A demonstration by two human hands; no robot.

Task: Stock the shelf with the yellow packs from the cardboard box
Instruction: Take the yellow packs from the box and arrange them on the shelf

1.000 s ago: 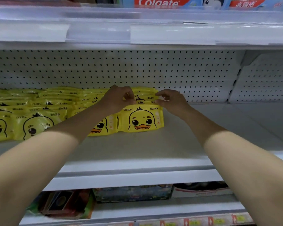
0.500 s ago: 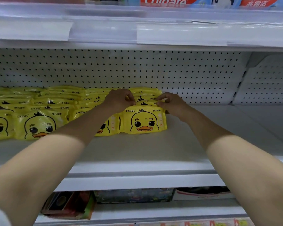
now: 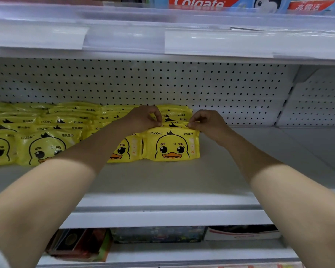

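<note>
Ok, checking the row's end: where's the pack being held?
Head view: the pack stands at the yellow row's right end, its top pinched by the left hand and right hand.

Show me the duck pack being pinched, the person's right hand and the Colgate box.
front yellow pack [image 3: 171, 146], head view, the duck's face.
right hand [image 3: 209, 122], head view, back of hand.
Colgate box [image 3: 199, 1], head view, red logo.

Wht pegboard bk wall [image 3: 201, 84]
</note>
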